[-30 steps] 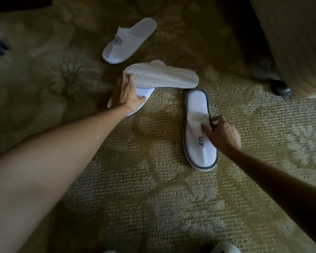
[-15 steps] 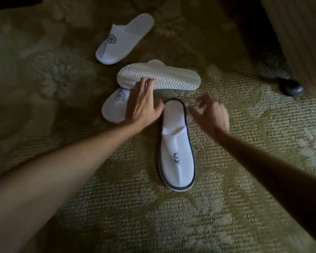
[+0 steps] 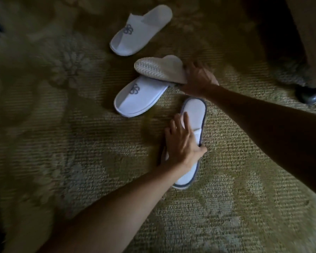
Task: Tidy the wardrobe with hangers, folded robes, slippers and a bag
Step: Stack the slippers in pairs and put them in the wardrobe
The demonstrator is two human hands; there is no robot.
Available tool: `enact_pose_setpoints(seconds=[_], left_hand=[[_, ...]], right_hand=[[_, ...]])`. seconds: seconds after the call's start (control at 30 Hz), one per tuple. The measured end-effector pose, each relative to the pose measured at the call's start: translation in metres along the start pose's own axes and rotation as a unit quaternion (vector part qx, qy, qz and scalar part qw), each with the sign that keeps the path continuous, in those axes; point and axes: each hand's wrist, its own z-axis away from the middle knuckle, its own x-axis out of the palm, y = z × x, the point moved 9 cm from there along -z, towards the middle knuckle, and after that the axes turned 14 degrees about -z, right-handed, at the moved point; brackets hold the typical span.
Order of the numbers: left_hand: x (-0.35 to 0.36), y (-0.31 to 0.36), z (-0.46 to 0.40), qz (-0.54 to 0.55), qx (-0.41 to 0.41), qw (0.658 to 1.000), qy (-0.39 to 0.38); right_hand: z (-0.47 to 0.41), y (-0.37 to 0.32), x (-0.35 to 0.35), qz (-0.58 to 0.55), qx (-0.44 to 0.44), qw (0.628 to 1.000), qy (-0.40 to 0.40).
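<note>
Gathering slippers: left hand (image 3: 182,145) rests flat on the trimmed slipper (image 3: 192,125), right hand (image 3: 197,79) grips the upturned slipper (image 3: 159,70), pairing likely next.

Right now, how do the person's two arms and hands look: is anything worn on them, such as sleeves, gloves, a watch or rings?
Both forearms are bare as far as the picture shows; no sleeve is visible. The left hand and the right hand wear no gloves. No watch or bracelet shows at either wrist. Rings cannot be ruled out: the light is dim and the hands slightly blurred.
</note>
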Motion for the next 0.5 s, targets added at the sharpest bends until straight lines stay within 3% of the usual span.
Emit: enact_pose_setpoints(seconds=[0.1, 0.17, 0.27, 0.33, 0.43, 0.5], left_hand=[[-0.006, 0.005, -0.004, -0.046, 0.130, 0.990, 0.015], [-0.006, 0.008, 0.001, -0.101, 0.254, 0.962, 0.022], [0.002, 0.011, 0.018, -0.178, 0.411, 0.894, -0.009], [0.009, 0.017, 0.032, -0.254, 0.498, 0.829, -0.013], [0.022, 0.026, 0.051, -0.348, 0.575, 0.740, -0.022], [0.025, 0.021, 0.058, -0.378, 0.583, 0.717, -0.056]], right_hand=[[0.030, 0.000, -0.020, -0.063, -0.003, 0.998, 0.029], [0.058, 0.011, -0.035, -0.095, -0.020, 0.994, 0.049], [0.105, 0.046, -0.041, -0.135, 0.020, 0.989, 0.051], [0.137, 0.064, -0.030, -0.178, 0.045, 0.983, 0.025], [0.178, 0.076, -0.011, -0.256, 0.055, 0.965, 0.005], [0.201, 0.083, -0.002, -0.332, 0.080, 0.940, 0.023]])
